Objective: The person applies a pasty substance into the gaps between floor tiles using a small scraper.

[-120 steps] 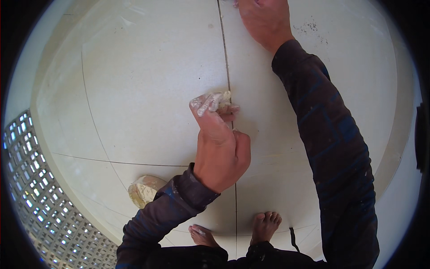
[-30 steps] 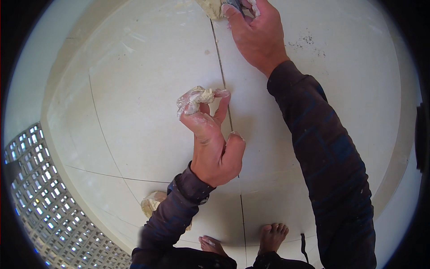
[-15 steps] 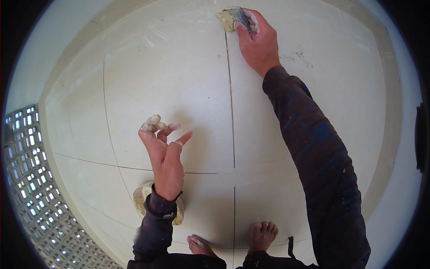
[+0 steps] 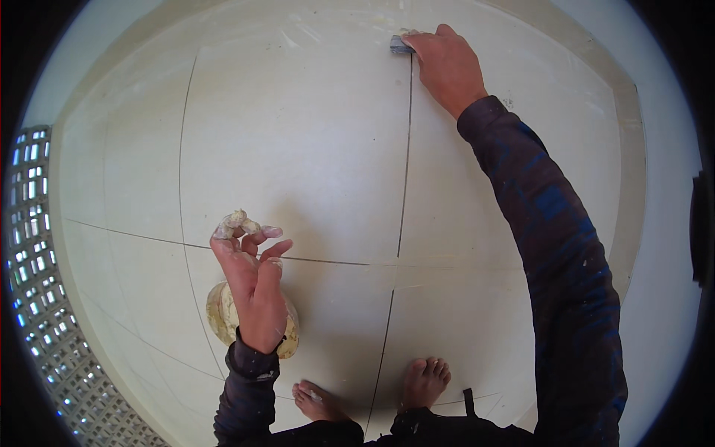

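My right hand [image 4: 450, 71] is closed on a small grey scraper [image 4: 398, 45] at the far end of a dark tile joint [image 4: 407, 149], with a little cream paste showing along it. My left hand [image 4: 253, 287] hangs at lower left with fingers apart and curled, cream paste caked on their tips, and no tool in it. Beneath that hand sits a rounded container [image 4: 220, 313] smeared with cream paste, partly hidden by the hand and wrist. Both forearms are in dark sleeves. The pale tiled floor [image 4: 298, 134] fills the middle of the view.
A perforated lattice panel [image 4: 33, 223] runs along the left side. A pale wall [image 4: 655, 313] and border strip [image 4: 625, 127] curve round the right. My bare feet [image 4: 424, 380] stand on the tiles at the bottom, beside a short dark strap [image 4: 469, 402].
Since a second ago my left hand has moved down and left, over the container, its fingers spreading. The paste lump on the scraper shows much less now that my right hand has turned.
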